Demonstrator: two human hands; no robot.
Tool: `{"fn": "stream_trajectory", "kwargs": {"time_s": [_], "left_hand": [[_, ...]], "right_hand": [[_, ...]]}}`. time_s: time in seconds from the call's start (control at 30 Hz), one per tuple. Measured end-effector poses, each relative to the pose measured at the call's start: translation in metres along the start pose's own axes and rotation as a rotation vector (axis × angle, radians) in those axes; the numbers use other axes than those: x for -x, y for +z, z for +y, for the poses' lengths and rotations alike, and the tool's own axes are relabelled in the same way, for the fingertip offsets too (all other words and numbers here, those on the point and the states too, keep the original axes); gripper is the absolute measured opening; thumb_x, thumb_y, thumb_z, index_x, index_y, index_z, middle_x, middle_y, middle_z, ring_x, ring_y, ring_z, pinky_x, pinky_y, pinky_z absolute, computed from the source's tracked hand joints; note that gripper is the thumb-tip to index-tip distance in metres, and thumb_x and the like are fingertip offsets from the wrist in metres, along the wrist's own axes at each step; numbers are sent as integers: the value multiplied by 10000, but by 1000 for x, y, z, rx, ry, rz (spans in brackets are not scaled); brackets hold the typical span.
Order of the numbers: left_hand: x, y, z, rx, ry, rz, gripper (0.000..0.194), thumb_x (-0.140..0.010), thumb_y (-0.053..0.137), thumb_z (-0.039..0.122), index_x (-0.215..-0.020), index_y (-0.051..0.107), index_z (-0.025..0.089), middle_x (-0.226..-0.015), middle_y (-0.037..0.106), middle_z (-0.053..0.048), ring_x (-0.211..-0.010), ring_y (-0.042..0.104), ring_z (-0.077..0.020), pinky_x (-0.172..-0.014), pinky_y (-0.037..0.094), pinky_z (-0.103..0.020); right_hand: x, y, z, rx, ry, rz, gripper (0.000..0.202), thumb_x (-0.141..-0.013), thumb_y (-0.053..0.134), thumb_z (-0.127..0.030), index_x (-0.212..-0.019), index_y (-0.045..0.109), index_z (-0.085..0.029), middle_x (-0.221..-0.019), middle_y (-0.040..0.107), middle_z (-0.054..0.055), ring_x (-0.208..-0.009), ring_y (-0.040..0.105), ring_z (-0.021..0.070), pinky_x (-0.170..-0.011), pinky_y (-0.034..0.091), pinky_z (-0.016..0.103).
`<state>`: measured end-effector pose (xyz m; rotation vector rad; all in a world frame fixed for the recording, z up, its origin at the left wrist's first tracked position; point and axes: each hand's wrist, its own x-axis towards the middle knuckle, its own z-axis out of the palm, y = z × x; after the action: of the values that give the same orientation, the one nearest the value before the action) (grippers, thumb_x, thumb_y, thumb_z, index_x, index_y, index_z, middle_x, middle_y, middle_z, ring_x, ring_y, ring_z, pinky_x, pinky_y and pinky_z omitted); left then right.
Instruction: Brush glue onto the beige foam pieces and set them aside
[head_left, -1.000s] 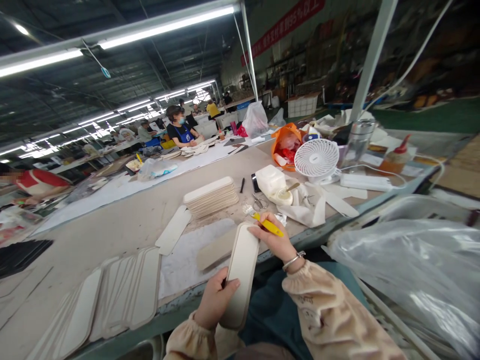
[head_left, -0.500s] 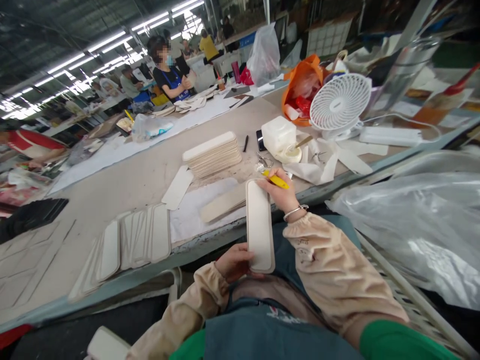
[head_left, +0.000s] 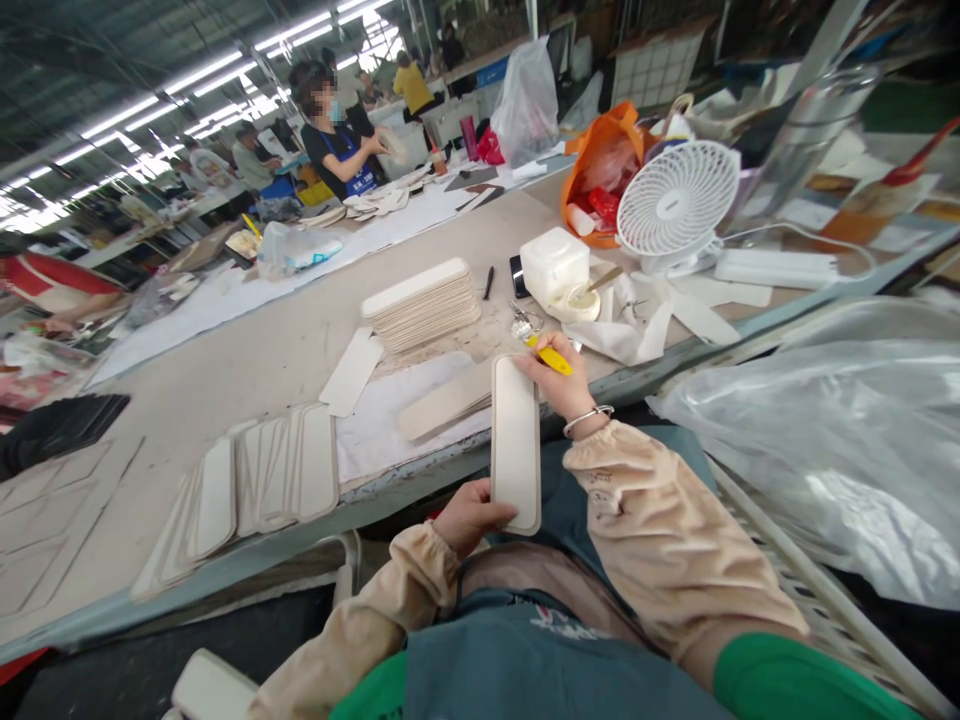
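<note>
Both sets of my fingers are closed on one pale panel (head_left: 515, 440). Those of my left hand (head_left: 471, 515) pinch its lower end, thumb on the face, the others mostly tucked behind where I cannot see them. Those of my right hand (head_left: 566, 390) pinch its upper end and grip a yellow tool (head_left: 553, 356) as well; its head I cannot make out.

A second ago the panel leaned and my left thumb sat farther up its side. Now it stands straight before me, held near both ends. I judge that a steadier hold, with the whole face turned to my eye.

Just left of the panel, flat pieces (head_left: 442, 402) lie on a white sheet (head_left: 367, 445). Farther left on the surface (head_left: 292, 340) are a loose piece (head_left: 351, 375) and an overlapping row (head_left: 277, 465). Beyond the panel and left is the stack (head_left: 420, 305); beyond and right, scissors (head_left: 527, 320), a tub (head_left: 555, 262) and, farthest, a fan (head_left: 675, 205).
</note>
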<state>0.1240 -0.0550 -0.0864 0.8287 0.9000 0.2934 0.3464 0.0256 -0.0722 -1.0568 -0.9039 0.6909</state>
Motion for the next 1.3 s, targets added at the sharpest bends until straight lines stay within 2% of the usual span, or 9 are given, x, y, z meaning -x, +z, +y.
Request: {"fn": "stream_trajectory", "kwargs": {"time_s": [0.23, 0.67, 0.9, 1.03, 1.2, 1.3], "left_hand": [[-4, -6, -4, -20, 39, -6, 482, -523, 840, 296, -932, 704, 81, -752, 698, -92, -674, 635, -201, -676, 499, -318], [-6, -16, -11, -34, 135, 1, 489, -511, 850, 352, -901, 698, 100, -756, 681, -78, -702, 621, -210, -677, 504, -327], [-2, -17, -5, -16, 147, 56, 451, -500, 836, 283, -886, 690, 101, -736, 672, -66, -672, 612, -199, -635, 491, -303], [4, -27, 3, 19, 187, 87, 460, -511, 818, 284, -907, 680, 94, -746, 674, -70, -632, 597, -181, -596, 481, -291], [17, -45, 11, 94, 223, 189, 462, -525, 801, 263, -936, 661, 106, -757, 664, -54, -620, 578, -153, -556, 436, -246], [23, -53, 14, 145, 221, 187, 450, -545, 787, 249, -952, 643, 121, -772, 659, -51, -639, 587, -160, -565, 430, -250]], "right_hand": [[1, 1, -4, 7, 23, 8, 337, -689, 718, -391, -823, 444, -250, -687, 494, -59, -604, 469, 128, -587, 407, 260], [2, 4, -9, -20, 3, 18, 353, -682, 735, -372, -830, 443, -241, -696, 520, -60, -608, 484, 125, -596, 413, 269], [3, 3, -10, 28, 20, 3, 356, -684, 736, -389, -834, 448, -244, -682, 507, -64, -603, 480, 130, -593, 420, 273], [3, 2, -10, -2, 18, -20, 371, -675, 748, -388, -856, 459, -241, -763, 558, -40, -660, 520, 139, -627, 441, 279], [3, 3, -7, 15, 28, 9, 402, -654, 762, -418, -849, 459, -238, -768, 566, -32, -684, 541, 151, -634, 454, 284], [3, 4, -7, 32, 39, 13, 419, -643, 768, -434, -846, 458, -238, -776, 582, -30, -694, 558, 158, -660, 468, 298]]}}
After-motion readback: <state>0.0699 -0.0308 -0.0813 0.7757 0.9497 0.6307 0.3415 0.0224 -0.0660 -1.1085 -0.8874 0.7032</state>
